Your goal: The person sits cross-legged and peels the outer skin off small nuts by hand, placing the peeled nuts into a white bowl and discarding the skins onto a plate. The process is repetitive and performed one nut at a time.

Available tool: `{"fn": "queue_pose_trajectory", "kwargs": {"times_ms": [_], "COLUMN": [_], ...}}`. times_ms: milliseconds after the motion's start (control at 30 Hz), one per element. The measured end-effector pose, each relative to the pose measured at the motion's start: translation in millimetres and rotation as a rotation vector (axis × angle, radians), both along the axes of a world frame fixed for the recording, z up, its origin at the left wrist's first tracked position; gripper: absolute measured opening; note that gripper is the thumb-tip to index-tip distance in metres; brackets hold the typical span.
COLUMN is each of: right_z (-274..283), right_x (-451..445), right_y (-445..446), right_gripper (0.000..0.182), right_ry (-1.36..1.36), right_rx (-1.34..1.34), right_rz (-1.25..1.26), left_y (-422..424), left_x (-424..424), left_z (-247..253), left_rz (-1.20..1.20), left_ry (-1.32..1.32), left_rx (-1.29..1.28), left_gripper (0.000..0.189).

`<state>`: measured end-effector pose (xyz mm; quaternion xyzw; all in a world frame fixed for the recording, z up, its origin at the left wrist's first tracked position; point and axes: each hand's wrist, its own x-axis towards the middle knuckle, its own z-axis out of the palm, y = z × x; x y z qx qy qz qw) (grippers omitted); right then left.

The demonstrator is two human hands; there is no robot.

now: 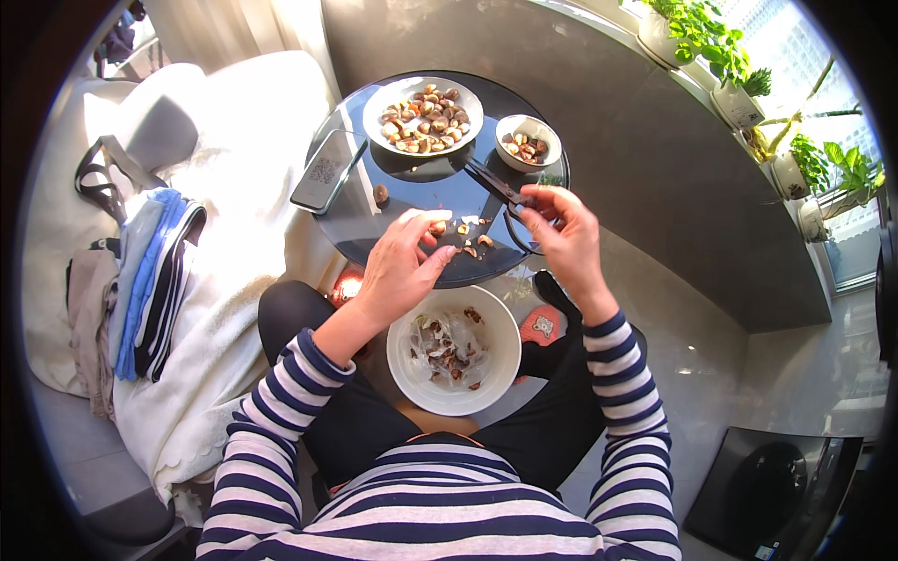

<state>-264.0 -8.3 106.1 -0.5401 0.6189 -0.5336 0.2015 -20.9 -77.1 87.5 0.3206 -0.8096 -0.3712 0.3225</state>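
Observation:
My right hand [565, 228] is at the right edge of a round dark glass table [344, 242], its fingertips closed around the pivot part of dark scissors [497, 182]. The blades point up and left, and the handle loops hang below. My left hand [410, 256] is over the table's front, with a brown nut [438, 228] between fingers and thumb. Shell pieces [484, 240] lie between the hands. A single nut [381, 194] rests farther left. Behind stand a large white bowl of brown nuts [424, 116] and a smaller white bowl [528, 142] holding nuts, some apparently peeled.
A white bin [454, 350] with a plastic bag and shell scraps stands between my legs. A phone [327, 172] lies at the table's left edge. Folded clothes [158, 280] rest on a white-covered sofa at left. Potted plants [729, 63] line the window sill.

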Motion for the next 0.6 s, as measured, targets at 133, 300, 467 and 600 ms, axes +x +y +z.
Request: {"fn": "queue_pose_trajectory", "kwargs": {"times_ms": [133,300,467,600], "right_z": [19.7,17.1,-8.5,-49.3], "right_x": [-38.4,-38.4,-0.6,25.3], "right_y": [-58.1,-63.5,-14.8,20.2], "right_gripper": [0.032,0.037,0.026,0.03], "right_ry": [0.361,0.588,0.212,-0.339], "right_rx": [-0.095,-0.047,0.139,0.341], "right_rz": [-0.145,-0.193,0.053,0.195], "left_y": [-27.5,-32.9,-36.4,-16.3], "left_x": [-10.6,-14.9,-18.4,-21.1], "left_z": [-7.8,-21.7,-36.7,-18.2], "left_rz": [0.019,0.007,0.043,-0.002], "left_ry": [-0.178,-0.256,-0.154,-0.067], "left_rx": [-0.331,-0.365,-0.381,-0.192], "left_gripper": [0.046,0.041,0.029,0.032]}}
